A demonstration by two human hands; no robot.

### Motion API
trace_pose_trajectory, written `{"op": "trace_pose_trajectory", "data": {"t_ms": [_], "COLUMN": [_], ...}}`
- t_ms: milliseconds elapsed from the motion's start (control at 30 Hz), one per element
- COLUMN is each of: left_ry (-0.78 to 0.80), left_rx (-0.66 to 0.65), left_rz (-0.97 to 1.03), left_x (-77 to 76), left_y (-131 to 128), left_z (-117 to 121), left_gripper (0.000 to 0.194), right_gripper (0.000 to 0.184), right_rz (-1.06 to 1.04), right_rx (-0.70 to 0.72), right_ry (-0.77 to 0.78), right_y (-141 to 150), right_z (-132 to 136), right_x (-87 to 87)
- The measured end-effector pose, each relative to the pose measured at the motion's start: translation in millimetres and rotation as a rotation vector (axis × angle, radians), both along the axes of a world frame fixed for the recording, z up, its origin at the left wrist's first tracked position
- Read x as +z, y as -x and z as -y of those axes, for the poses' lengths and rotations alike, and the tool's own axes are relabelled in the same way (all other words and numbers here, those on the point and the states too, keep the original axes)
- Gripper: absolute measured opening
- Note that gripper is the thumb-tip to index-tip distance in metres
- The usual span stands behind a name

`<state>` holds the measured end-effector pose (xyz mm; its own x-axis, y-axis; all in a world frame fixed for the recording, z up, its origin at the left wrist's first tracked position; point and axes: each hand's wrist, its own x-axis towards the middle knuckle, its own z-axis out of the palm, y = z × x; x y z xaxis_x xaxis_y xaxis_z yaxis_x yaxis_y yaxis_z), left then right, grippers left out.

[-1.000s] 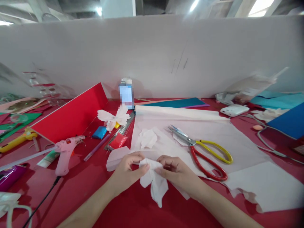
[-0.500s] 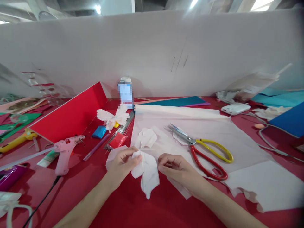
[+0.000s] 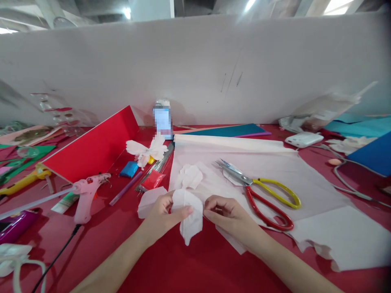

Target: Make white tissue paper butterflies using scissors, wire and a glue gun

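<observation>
Drawn back from the near edge of the bench since a moment earlier, the white tissue petal [image 3: 189, 215] is pinched in the left hand [image 3: 161, 215], with the thumb lying across its face. The right hand [image 3: 229, 215] sits just beside the petal, its fingertips curled together; whether they touch it, I cannot tell. Behind the hands spreads a pale pink tissue sheet [image 3: 262, 179] on the red-covered bench [image 3: 159, 264], carrying a crumpled tissue piece [image 3: 191, 177] and red-and-yellow scissors [image 3: 269, 199]. Further left lie a pink glue gun [image 3: 87, 195] and, towards the far edge, a white paper flower [image 3: 146, 150] near a folded red card [image 3: 91, 142].
</observation>
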<state>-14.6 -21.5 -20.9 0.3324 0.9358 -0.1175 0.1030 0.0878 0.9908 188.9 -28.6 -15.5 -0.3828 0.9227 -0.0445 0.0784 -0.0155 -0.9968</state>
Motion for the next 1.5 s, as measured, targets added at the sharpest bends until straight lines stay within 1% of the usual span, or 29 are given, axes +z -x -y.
{"op": "trace_pose_trajectory", "data": {"t_ms": [267, 433, 700, 800, 900, 1000, 1133, 1233, 1367, 1500], "left_ry": [0.003, 0.020, 0.050, 0.029, -0.009, 0.036, 0.107, 0.089, 0.061, 0.063], "left_rx": [0.040, 0.020, 0.042, 0.042, 0.052, 0.038, 0.041, 0.068, 0.085, 0.105], "left_rz": [-0.038, -0.060, -0.060, -0.036, -0.022, -0.018, -0.029, -0.040, -0.062, -0.075], "left_x": [-1.3, 0.6, 2.2, 3.2, 5.9, 12.2, 19.3, 16.5, 11.0, 15.3], "left_y": [0, -3, -6, -5, -5, -6, -8, -9, -8, -8], "left_z": [-1, 1, 3, 3, 3, 4, 7, 7, 7, 7], "left_gripper": [0.028, 0.027, 0.025, 0.025, 0.025, 0.024, 0.024, 0.022, 0.021, 0.017], "right_gripper": [0.016, 0.016, 0.012, 0.014, 0.018, 0.020, 0.021, 0.021, 0.023, 0.026], "right_rz": [0.077, 0.042, 0.102, 0.075, 0.037, 0.009, -0.021, -0.025, -0.022, -0.018], "right_rx": [0.003, 0.016, -0.023, -0.041, -0.056, -0.040, 0.002, 0.018, 0.002, -0.016], "right_ry": [-0.083, -0.068, -0.085, -0.067, -0.011, 0.030, 0.031, 0.033, 0.034, 0.053], "right_y": [2, 4, 6, 6, 6, 6, 7, 8, 9, 10], "right_z": [2, 2, 3, 3, 4, 4, 3, 3, 3, 3], "right_x": [1.7, 0.3, -3.3, -1.1, 2.0, 2.4, -1.2, -2.7, -1.0, 0.9]}}
